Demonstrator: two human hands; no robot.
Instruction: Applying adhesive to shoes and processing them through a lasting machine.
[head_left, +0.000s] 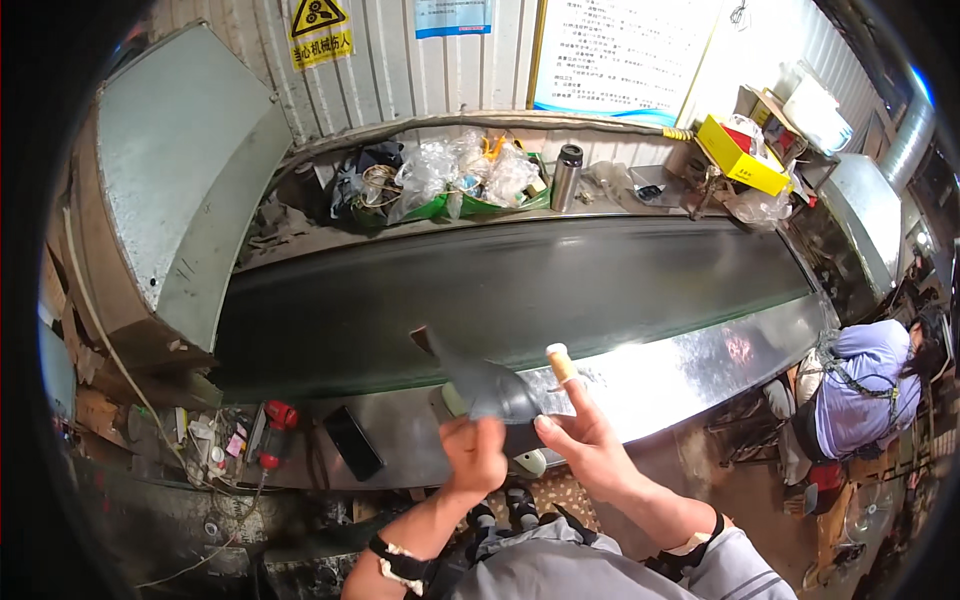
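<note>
My left hand (474, 455) is closed round the lower edge of a dark grey curved piece (488, 388), smeared by motion; its exact kind cannot be made out. A reddish-brown tip shows at its upper left end. My right hand (592, 445) is beside the piece, its index finger stretched up and its thumb close to the piece's right edge. A yellowish wrap with a white tip covers that index finger. Whether the thumb touches the piece is unclear. Below the hands a pale green object (530, 462) shows at the bench edge, partly hidden.
A dark conveyor belt (600, 275) runs behind a metal ledge (690, 385). On the ledge's left lie a phone (352, 443) and a red tool (278, 430). Green trays (510, 205) of plastic bags, a steel flask (567, 178) and a yellow box (740, 160) stand behind. Another person (865, 390) sits at right.
</note>
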